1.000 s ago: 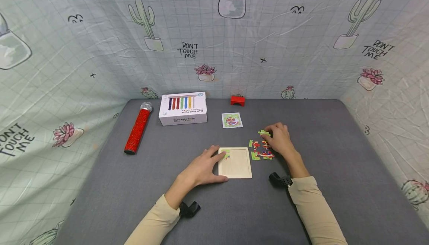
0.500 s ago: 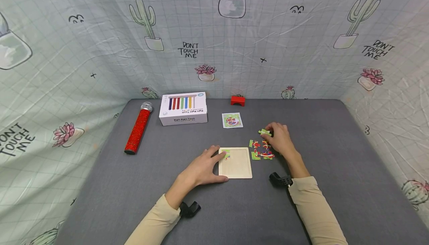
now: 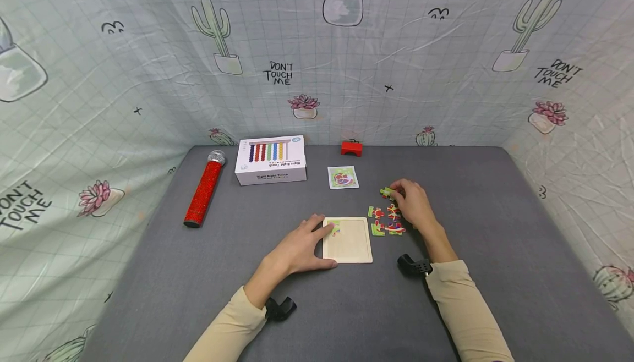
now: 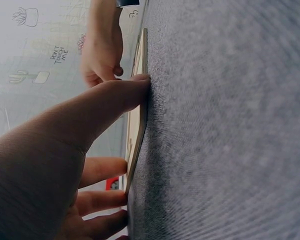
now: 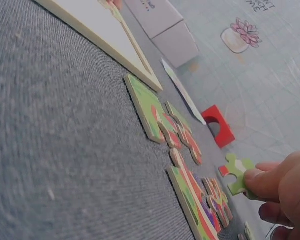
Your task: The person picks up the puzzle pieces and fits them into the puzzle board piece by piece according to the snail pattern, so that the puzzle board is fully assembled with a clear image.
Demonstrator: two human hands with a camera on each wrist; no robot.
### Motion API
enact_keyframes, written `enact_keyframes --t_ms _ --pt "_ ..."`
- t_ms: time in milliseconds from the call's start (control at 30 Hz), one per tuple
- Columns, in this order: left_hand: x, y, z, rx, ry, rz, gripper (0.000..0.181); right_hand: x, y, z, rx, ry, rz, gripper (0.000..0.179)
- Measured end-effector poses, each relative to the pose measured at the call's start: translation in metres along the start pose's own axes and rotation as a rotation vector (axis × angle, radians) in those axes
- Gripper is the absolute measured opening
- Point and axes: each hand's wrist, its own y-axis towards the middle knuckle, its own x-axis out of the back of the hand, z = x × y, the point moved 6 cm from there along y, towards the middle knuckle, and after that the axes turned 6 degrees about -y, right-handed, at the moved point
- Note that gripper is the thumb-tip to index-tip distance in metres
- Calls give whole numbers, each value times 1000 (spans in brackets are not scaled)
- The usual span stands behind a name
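My left hand (image 3: 299,247) rests on the left side of a square wooden puzzle tray (image 3: 355,257), fingers spread. Its thumb touches the near edge in the left wrist view, and a finger reaches a green puzzle piece (image 3: 335,230) in the tray's far left corner. Right of the tray, my right hand (image 3: 414,203) pinches another green puzzle piece (image 5: 237,172) between thumb and fingers, held up off the table in the right wrist view. Several loose red and green puzzle pieces (image 3: 378,229) lie between this hand and the tray.
Behind the tray lie a small picture card (image 3: 343,177) and a red arch block (image 3: 351,148). A white box (image 3: 271,160) and a red glittery microphone (image 3: 204,192) are at the back left. A patterned curtain (image 3: 356,76) rises behind the grey table (image 3: 346,312).
My right hand has turned the pinched puzzle piece and shifted it slightly leftward. The left hand and the tray stay where they were.
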Motion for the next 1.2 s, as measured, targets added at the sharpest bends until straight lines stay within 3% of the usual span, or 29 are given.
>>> enact_keyframes --t_ms 633,900,1200 --pt "4 -2 -5 2 -45 20 88 8 -8 29 102 34 -103 13" --pt "6 1 -8 -11 -52 26 88 4 -13 42 70 64 9 15" --pt "8 6 -10 5 -17 32 89 -4 -21 59 95 84 97 16"
